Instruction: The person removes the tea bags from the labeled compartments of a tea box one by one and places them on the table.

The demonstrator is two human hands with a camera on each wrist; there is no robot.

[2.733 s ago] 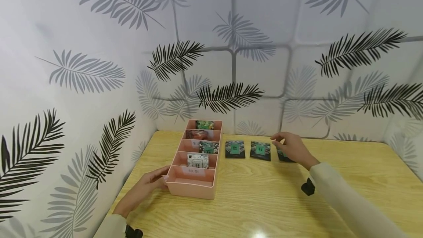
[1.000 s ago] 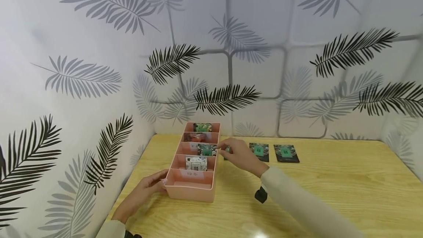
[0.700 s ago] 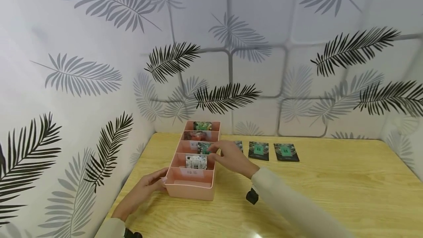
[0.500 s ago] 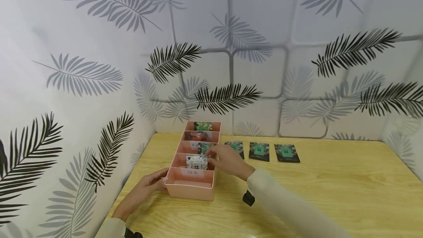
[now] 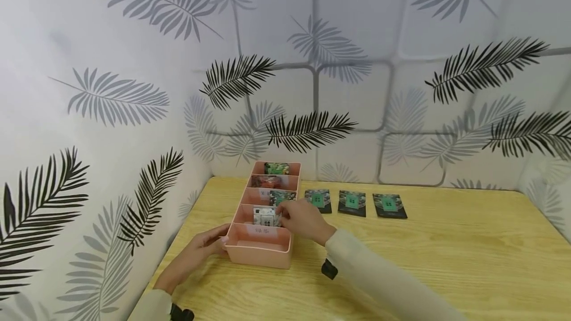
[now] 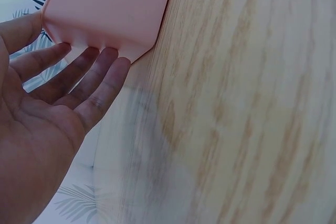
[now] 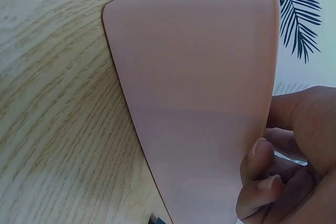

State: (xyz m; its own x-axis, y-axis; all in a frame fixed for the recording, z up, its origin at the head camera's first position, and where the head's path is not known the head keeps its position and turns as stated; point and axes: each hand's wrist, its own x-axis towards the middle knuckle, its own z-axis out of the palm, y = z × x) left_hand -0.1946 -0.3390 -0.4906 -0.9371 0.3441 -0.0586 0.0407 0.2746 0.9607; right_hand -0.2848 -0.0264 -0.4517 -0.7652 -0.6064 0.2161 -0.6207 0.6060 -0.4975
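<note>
A long pink divided storage box [image 5: 258,255] stands on the table with small printed packets upright in its compartments. My left hand [image 5: 200,251] grips its near left corner; in the left wrist view the fingertips [image 6: 122,66] press the outer wall and the thumb is at the rim. My right hand [image 5: 305,219] reaches over the right rim and pinches the right edge of a white packet [image 5: 264,216] in the second compartment from the front. In the right wrist view the curled right fingers [image 7: 260,182] lie against the rim, and the packet is hidden behind the wall.
Three dark packets with green labels, the left one [image 5: 318,200], the middle one [image 5: 352,202] and the right one [image 5: 389,205], lie in a row right of the box. Behind it a green packet [image 5: 283,196], a red packet [image 5: 270,181] and a yellow-green packet [image 5: 276,168] fill compartments. A patterned wall [image 5: 348,147] borders the table [image 5: 437,251].
My right hand has moved left from the rightmost dark packet, past the green packet in the box, to the white packet's edge. The left hand has stayed on the box corner.
</note>
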